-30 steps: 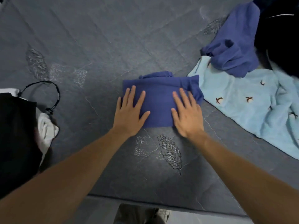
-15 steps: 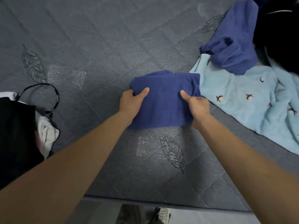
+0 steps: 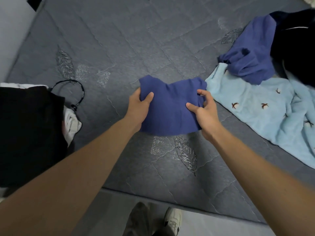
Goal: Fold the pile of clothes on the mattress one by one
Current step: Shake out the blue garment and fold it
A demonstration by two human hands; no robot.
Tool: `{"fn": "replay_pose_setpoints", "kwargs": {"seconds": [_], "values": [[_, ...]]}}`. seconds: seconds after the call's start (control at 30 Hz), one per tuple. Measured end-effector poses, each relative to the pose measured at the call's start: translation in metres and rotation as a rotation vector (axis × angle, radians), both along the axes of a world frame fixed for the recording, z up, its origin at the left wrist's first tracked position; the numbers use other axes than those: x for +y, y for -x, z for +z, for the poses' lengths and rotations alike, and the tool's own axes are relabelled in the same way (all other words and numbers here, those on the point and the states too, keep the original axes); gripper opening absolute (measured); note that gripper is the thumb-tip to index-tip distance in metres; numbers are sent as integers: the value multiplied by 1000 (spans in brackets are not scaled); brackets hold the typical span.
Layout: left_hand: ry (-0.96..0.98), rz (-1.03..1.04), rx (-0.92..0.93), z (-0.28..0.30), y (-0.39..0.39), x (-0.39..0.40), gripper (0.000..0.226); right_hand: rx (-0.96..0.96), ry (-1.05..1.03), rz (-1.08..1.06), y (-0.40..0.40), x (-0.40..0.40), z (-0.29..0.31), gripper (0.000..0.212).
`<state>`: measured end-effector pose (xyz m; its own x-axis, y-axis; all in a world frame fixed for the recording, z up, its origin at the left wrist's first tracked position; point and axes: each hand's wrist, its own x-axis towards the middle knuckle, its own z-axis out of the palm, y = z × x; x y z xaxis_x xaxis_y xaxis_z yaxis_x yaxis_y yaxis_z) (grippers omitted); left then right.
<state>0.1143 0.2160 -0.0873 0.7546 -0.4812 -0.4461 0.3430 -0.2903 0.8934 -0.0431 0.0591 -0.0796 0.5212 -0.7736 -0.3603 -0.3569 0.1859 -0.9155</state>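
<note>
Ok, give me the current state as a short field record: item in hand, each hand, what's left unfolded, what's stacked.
item in hand: folded dark blue garment, over the mattress
left hand: grips its left edge
right hand: pinches its right edge
unfolded, right side: light blue bird-print garment, crumpled blue garment on it, dark garment behind
left side: black clothes over white fabric, black cord
</note>
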Motion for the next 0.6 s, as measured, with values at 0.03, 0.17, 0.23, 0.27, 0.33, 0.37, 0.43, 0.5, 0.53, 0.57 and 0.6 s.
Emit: {"fn": "replay_pose_setpoints", "kwargs": {"seconds": [0.03, 0.17, 0.23, 0.27, 0.33, 0.37, 0.43, 0.5, 0.53, 0.57, 0.6], "values": [[4, -3, -4, 13, 0, 10, 22, -10, 1, 18, 0, 8, 11, 50], [22, 39, -79, 84, -2, 56, 15, -61, -28, 80, -9, 50, 71, 49], [19, 52, -127, 124, -7, 86, 17, -104, -51, 117, -18, 80, 105, 48], [12, 53, -149, 144, -10, 102, 21, -123, -57, 134, -22, 96, 122, 48], [-1, 61, -185, 179, -18, 137, 24, -159, -67, 168, -33, 129, 150, 49], [-9, 73, -203, 193, -24, 157, 23, -176, -71, 184, -40, 147, 163, 50], [-48, 95, -234, 215, -38, 199, 20, -209, -74, 217, -56, 184, 183, 51], [-100, 124, -249, 231, -54, 241, 15, -242, -68, 253, -75, 221, 197, 51], [-127, 137, -261, 236, -63, 261, 13, -255, -64, 269, -85, 239, 202, 51], [-154, 143, -277, 239, -74, 282, 12, -267, -61, 286, -97, 257, 204, 52], [-177, 145, -293, 241, -85, 301, 12, -273, -57, 307, -109, 275, 206, 52]]}}
